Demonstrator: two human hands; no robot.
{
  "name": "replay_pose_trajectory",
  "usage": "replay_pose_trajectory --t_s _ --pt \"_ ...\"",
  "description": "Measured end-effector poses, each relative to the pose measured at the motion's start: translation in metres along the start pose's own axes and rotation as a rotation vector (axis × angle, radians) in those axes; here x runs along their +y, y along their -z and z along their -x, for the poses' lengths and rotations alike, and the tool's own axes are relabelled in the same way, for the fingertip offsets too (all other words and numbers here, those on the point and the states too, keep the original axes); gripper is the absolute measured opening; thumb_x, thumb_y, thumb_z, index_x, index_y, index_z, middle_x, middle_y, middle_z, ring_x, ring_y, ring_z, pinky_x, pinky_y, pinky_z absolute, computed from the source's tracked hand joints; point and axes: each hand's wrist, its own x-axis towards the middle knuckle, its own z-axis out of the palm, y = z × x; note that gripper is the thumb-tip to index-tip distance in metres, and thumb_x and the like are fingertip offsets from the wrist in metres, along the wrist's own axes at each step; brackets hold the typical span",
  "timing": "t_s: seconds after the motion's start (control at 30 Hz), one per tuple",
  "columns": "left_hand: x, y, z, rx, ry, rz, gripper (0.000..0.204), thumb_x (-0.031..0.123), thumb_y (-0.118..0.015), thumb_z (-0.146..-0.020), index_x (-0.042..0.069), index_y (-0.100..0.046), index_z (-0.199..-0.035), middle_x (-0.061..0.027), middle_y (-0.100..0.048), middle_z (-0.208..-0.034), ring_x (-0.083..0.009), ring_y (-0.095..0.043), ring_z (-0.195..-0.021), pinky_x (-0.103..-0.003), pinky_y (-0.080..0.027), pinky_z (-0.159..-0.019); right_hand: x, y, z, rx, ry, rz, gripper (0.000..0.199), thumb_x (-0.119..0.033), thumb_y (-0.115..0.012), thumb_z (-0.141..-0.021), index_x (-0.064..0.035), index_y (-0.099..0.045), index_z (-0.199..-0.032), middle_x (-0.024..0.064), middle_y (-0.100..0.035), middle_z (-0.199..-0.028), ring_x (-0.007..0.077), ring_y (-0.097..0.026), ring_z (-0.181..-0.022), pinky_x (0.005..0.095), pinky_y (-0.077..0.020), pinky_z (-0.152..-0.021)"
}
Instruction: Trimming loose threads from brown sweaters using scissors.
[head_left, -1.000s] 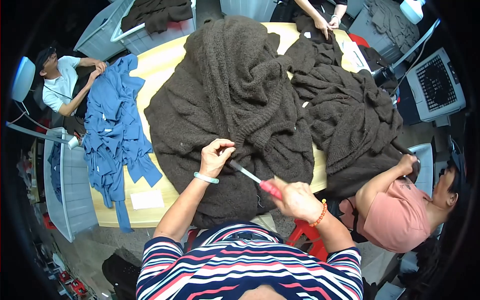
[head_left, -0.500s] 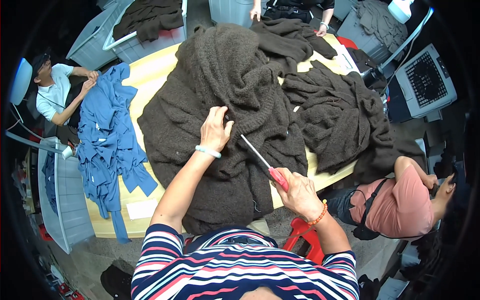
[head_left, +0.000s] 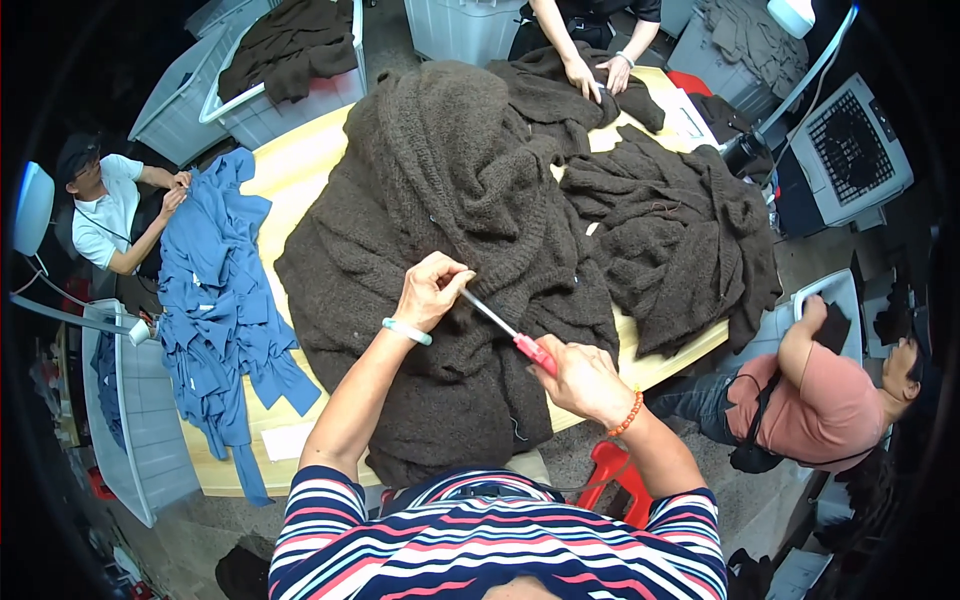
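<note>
A big heap of dark brown knitted fabric [head_left: 400, 220] covers the middle of the table. Above its near part, my left hand [head_left: 430, 295] has thumb and forefinger closed in a pinch; what lies between them is too small to make out. My right hand [head_left: 590, 382] grips the red handle of a screwdriver-like tool [head_left: 535, 352] with a long thin metal shaft. The shaft points up and left, its tip right at my left fingertips. A second pile of brown knitwear [head_left: 670, 230] lies to the right.
Blue garments [head_left: 215, 270] lie along the table's left side, by a person in white. Across the table, another person's hands [head_left: 600, 78] handle brown knitwear. At right, a person in pink [head_left: 820, 410] reaches toward a white bin [head_left: 850, 300]. A red stool [head_left: 610, 480] stands below.
My left fingers have closed into a pinch, and the tool's tip has come left to them. The far person's hands have come together. The pink-shirted person's arm has swung toward the bin.
</note>
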Motion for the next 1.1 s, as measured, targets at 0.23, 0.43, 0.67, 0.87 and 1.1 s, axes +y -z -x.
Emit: replay_pose_trajectory --t_s 0.23,0.43,0.67,0.87,1.1 --pt "0.004 0.017 -0.052 0.386 0.07 0.011 0.032 -0.002 -0.071 -0.079 -0.003 -0.058 -0.109 -0.0064 -0.057 -0.1 -0.0079 -0.057 -0.065 -0.02 -0.048 -0.058 0.001 0.008 -0.016 0.157 0.031 -0.046 0.028 -0.021 -0.064 -0.087 -0.009 -0.055 -0.111 0.0186 -0.065 -0.079 0.0382 -0.065 -0.078 0.0462 -0.0506 -0.068" --pt "-0.026 0.012 -0.078 0.207 -0.229 -0.288 0.012 0.003 -0.063 -0.076 0.002 -0.059 -0.087 -0.013 -0.058 -0.078 -0.0271 -0.062 -0.067 -0.037 -0.05 -0.063 -0.009 0.015 -0.039 0.222 0.01 -0.001 0.023 -0.021 -0.063 -0.087 -0.0086 -0.058 -0.106 0.0186 -0.063 -0.069 0.0383 -0.065 -0.069 0.0463 -0.0508 -0.063" --pt "-0.007 0.01 -0.091 0.208 0.091 0.076 0.025 0.003 -0.067 -0.08 0.001 -0.061 -0.105 -0.0034 -0.066 -0.089 -0.0065 -0.06 -0.07 -0.021 -0.049 -0.063 -0.003 0.021 -0.048 0.305 -0.003 -0.007 0.021 -0.018 -0.062 -0.088 -0.0087 -0.058 -0.106 0.0199 -0.063 -0.07 0.0388 -0.064 -0.069 0.0466 -0.0508 -0.063" --pt "-0.014 -0.004 -0.108 0.286 -0.099 -0.294 0.02 0.004 -0.069 -0.077 0.003 -0.062 -0.096 -0.0068 -0.061 -0.082 -0.0161 -0.061 -0.061 -0.029 -0.05 -0.059 -0.008 0.022 -0.055 0.343 0.015 -0.021 0.02 -0.017 -0.062 -0.087 -0.008 -0.057 -0.104 0.0202 -0.063 -0.07 0.039 -0.064 -0.069 0.0469 -0.0507 -0.062" --pt "-0.024 -0.01 -0.124 0.135 -0.22 -0.341 0.008 0.005 -0.068 -0.077 0.004 -0.062 -0.083 -0.0099 -0.06 -0.078 -0.0248 -0.063 -0.069 -0.034 -0.05 -0.064 -0.007 0.025 -0.054 0.355 -0.067 0.09 0.017 -0.02 -0.064 -0.085 -0.0082 -0.058 -0.096 0.0173 -0.063 -0.067 0.0367 -0.065 -0.066 0.0455 -0.0513 -0.061"
